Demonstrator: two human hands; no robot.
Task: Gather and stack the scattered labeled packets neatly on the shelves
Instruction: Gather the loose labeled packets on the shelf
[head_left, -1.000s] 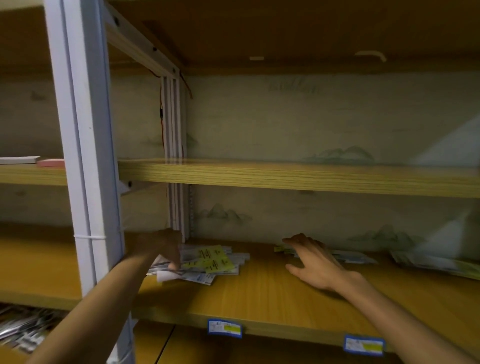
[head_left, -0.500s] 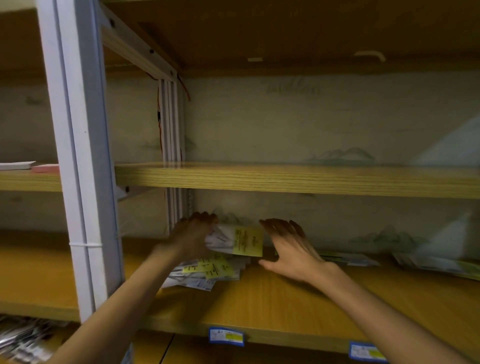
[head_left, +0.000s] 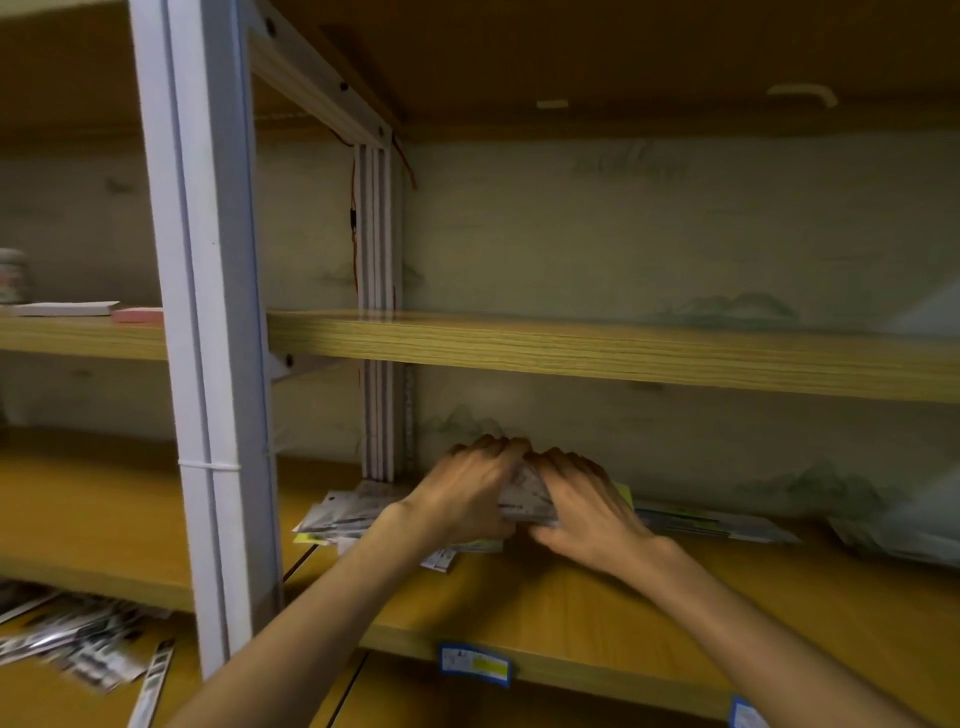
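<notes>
Both hands meet at the back of the wooden shelf (head_left: 571, 608). My left hand (head_left: 467, 493) and my right hand (head_left: 587, 499) grip a small bundle of grey labeled packets (head_left: 524, 499) between them, fingers curled over its top. A loose pile of grey and yellow packets (head_left: 343, 512) lies on the shelf just left of my left hand. More flat packets (head_left: 717, 522) lie in a row to the right of my right hand, along the back wall.
A white metal upright (head_left: 208, 364) stands at the left front, another (head_left: 379, 312) at the back corner. An upper wooden shelf (head_left: 571, 353) hangs close above the hands. Scattered packets (head_left: 78, 639) lie on the lower left shelf. Blue price tags (head_left: 475, 665) sit on the shelf edge.
My left hand lifted a packet from the left pile and carried it right. My right hand closed in, and now both hands hold the bundle together. The camera moved closer.
</notes>
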